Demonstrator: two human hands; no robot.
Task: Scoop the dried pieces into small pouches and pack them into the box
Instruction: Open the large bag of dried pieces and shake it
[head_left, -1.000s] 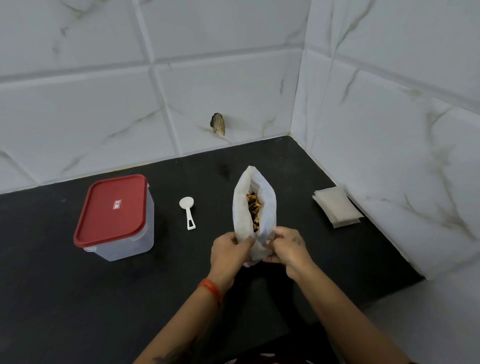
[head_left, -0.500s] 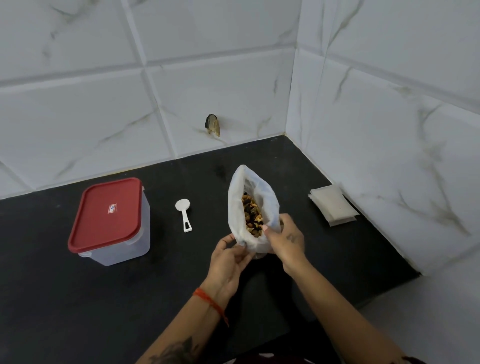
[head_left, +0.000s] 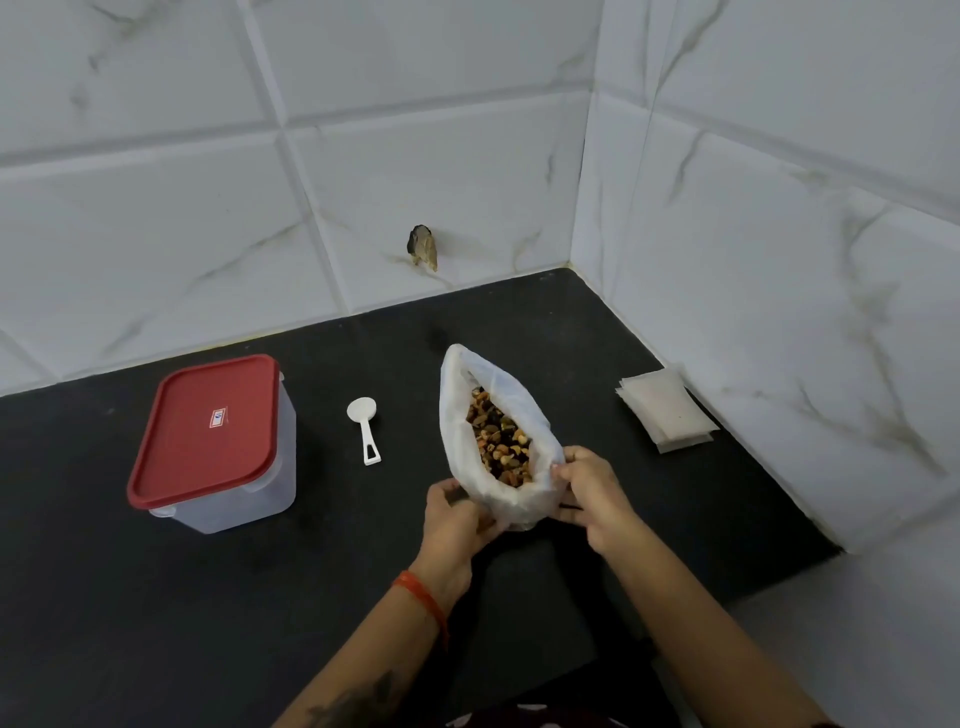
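— What does each grip have hold of?

— The left hand (head_left: 457, 519) is curled round the lower near side of the white plastic bag (head_left: 498, 431), fingers wrapped under it. The right hand (head_left: 592, 493) pinches the bag's rim at the near right, fingers folded over the edge. Both grips are grasping the bag; neither is released.

— And the bag itself?

— It sits on the black table (head_left: 156, 623), mouth spread wide and facing up toward the camera. Inside lie the dried pieces (head_left: 498, 441), a mix of orange, brown and dark bits, filling the lower part of the opening.

— What sits around it?

— Just left of the bag, apart from it, a small white scoop (head_left: 365, 426) lies flat on the table, bowl away from the person, handle toward them. Further left stands the clear box (head_left: 249, 499) with its red lid (head_left: 205, 426) on. To the right, near the side wall, a small stack of pale flat pouches (head_left: 667, 410) lies on the table, well apart from the bag.

— Anything on the person?

— A red thread band (head_left: 421, 597) circles the left wrist, and a dark mark shows on that forearm lower down.

— The walls?

— White marbled tiles (head_left: 467, 171) meet in a corner behind the table, with a small brownish stub (head_left: 423, 247) sticking out of the back wall above the table's edge.
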